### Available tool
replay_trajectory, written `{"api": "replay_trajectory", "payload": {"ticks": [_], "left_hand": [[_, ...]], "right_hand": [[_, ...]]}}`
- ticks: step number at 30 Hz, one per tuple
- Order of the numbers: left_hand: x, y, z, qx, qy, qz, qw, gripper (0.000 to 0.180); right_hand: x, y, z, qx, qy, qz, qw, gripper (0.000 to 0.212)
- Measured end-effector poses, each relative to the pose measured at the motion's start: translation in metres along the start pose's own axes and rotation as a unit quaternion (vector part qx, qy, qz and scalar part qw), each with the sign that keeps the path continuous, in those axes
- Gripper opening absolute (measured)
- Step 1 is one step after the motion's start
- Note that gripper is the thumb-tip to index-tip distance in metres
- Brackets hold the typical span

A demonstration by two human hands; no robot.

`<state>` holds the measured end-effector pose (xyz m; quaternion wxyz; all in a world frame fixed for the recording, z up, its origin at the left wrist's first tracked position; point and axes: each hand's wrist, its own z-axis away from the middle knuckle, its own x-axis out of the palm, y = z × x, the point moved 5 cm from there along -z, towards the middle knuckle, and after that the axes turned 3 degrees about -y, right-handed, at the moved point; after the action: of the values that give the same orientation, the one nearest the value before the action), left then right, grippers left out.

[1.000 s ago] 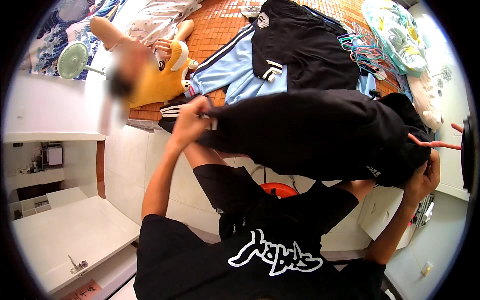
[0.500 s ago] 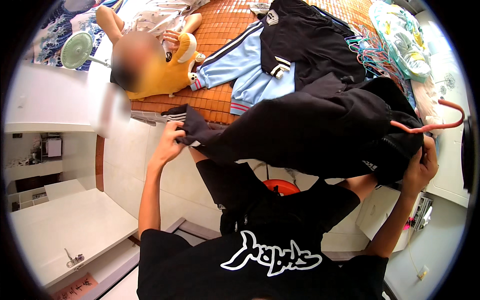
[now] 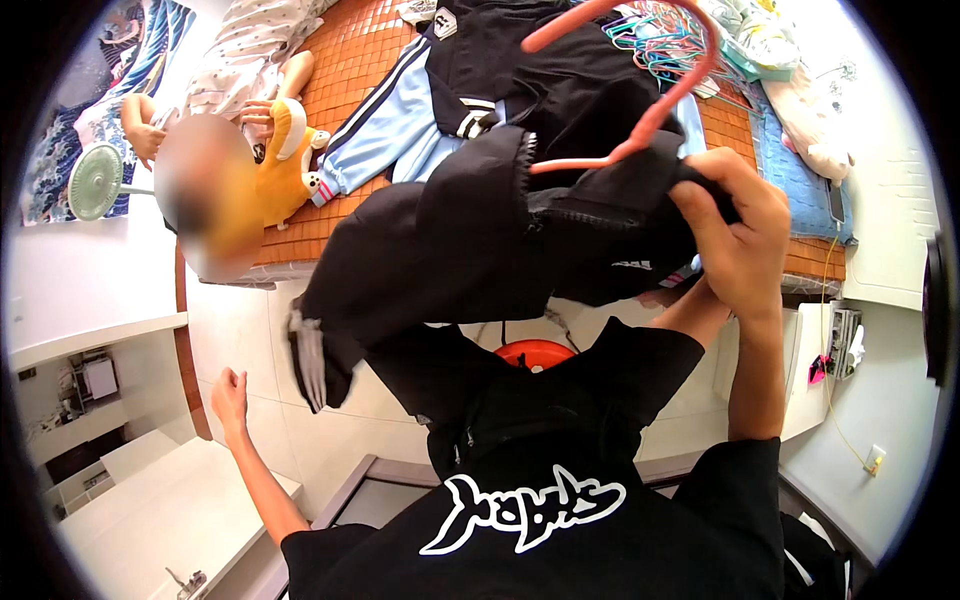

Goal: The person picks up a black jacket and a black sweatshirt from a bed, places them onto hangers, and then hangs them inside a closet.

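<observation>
A black zip-up jacket [image 3: 430,250] hangs in front of me, its striped sleeve end [image 3: 315,365] dangling at the left. My right hand [image 3: 740,235] is closed on the jacket near its collar, by the zipper teeth. Out of the neck opening rises the hook of a pink hanger [image 3: 652,122]; the rest of the hanger is hidden inside the cloth. My left hand [image 3: 231,402] is off to the left, apart from the sleeve, with its fingers curled together and nothing visible in them.
On the tile-patterned bed mat [image 3: 345,50] lie black and light blue clothes [image 3: 395,120] and several hangers [image 3: 660,45]. Another person [image 3: 240,60] lies at the far left beside a yellow plush toy [image 3: 285,190] and a green fan [image 3: 97,180]. Below is a red stool [image 3: 535,352].
My left hand has let go of the sleeve and moved left and down. The sleeve now hangs loose. My right hand has brought the jacket and hanger up and leftward.
</observation>
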<state>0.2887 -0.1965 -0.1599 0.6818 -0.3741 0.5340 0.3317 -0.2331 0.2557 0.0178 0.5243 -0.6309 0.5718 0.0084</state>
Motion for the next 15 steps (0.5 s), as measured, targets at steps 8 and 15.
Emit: {"api": "replay_trajectory", "payload": {"ticks": [8, 15], "left_hand": [[-0.170, 0.228, -0.007, 0.272, 0.222, 0.253, 0.901, 0.029], [-0.228, 0.434, 0.053, 0.525, 0.188, 0.323, 0.765, 0.025]], "right_hand": [[0.032, -0.012, -0.007, 0.009, -0.026, -0.041, 0.999, 0.011], [0.017, -0.014, 0.007, -0.010, -0.012, -0.006, 1.000, 0.013]]}}
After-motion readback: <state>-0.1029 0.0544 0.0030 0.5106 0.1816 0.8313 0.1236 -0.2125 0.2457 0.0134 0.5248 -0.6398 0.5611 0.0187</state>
